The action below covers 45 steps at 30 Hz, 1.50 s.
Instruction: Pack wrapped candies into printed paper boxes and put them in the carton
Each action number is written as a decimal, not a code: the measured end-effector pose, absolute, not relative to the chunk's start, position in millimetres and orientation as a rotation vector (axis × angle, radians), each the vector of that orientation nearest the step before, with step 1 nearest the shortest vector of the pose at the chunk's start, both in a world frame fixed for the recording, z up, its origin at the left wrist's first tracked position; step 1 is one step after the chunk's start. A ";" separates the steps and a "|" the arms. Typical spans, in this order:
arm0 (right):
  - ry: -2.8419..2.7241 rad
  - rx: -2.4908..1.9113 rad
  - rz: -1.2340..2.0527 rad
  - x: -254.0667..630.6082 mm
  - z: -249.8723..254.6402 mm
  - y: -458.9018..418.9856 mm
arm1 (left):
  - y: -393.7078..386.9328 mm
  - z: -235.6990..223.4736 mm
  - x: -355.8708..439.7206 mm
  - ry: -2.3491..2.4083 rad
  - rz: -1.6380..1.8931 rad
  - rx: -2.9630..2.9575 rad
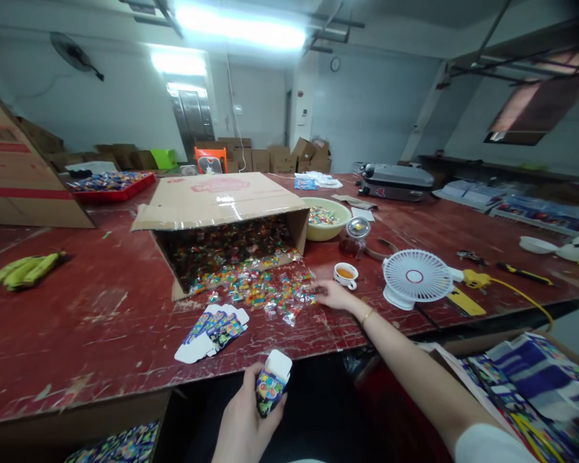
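Observation:
My left hand (248,411) is closed around a small printed candy box (270,390), held upright before the table edge with its white top flap standing up. At the right end of the pile of small clear candy packets (258,289), my right hand (332,294) has its fingers curled down on the packets. The packets spill from a large cardboard carton (222,199) lying on its side with its mouth facing me. Several flattened candy boxes (215,328) lie fanned out left of the pile.
Close to my right hand stand a cup of tea (346,275), a glass teapot (356,236) and a white fan (417,278). Behind them is a yellow-green bowl (329,218) of packets. Bananas (27,270) lie left. Printed boxes fill a carton (118,444) below.

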State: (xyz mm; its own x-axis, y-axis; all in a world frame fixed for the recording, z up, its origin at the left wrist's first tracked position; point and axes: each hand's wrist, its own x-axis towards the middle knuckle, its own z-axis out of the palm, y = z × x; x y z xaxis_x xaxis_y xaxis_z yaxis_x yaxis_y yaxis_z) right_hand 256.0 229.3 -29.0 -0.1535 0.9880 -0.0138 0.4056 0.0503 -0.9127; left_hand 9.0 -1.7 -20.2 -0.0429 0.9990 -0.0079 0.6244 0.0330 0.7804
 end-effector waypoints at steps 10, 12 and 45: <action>-1.632 -1.650 1.315 255.6 -51.9 230.1 | -0.8 -15.6 14.9 1.661 0.683 1.691; -1.586 -1.589 1.352 252.2 -46.3 223.8 | -0.1 -15.3 14.8 1.682 0.713 1.688; -0.823 -0.831 1.765 155.7 4.9 40.3 | 8.1 -14.9 29.5 1.585 1.026 1.757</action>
State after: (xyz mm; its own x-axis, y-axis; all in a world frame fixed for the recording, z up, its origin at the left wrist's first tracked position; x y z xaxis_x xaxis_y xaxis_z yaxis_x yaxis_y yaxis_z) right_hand 155.7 40.3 4.9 -0.2853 0.9441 -0.1650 -0.4808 -0.2899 -0.8275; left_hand 29.5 8.1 -14.9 0.0105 0.9850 0.1724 0.5606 -0.1486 0.8147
